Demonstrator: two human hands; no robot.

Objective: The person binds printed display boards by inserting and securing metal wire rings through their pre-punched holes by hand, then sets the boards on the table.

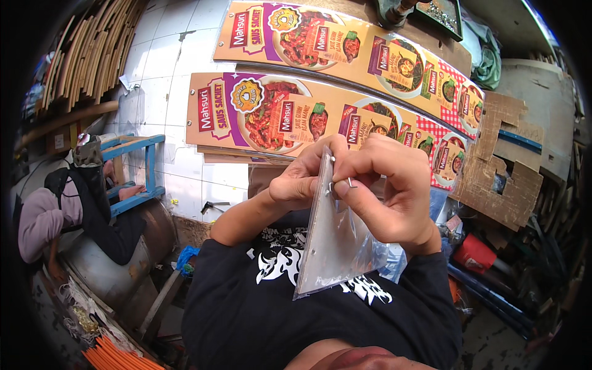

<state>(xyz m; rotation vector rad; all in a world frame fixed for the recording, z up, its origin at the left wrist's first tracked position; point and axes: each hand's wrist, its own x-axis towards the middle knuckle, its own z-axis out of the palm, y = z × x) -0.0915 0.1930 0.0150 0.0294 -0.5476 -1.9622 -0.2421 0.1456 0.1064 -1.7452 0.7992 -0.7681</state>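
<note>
Closest in, the clear plastic panel [336, 237] is hanging upright, its top edge pinched between both hands. The left hand [302, 179] is closing thumb and fingers on that edge; the right hand [388, 191] is gripping a small metal pin [350, 182] at its fingertips, just beside the panel's hole. The panel looks light, thin, slick and bendy, best held by the edges. Beyond the fingers, printed banners [345, 117] are lying flat.

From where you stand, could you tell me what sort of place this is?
Probably a small sign-making or display workshop: long printed food-advert panels lie on the tiled floor, cut cardboard sits beside them, and wooden strips are stacked nearby.
</note>
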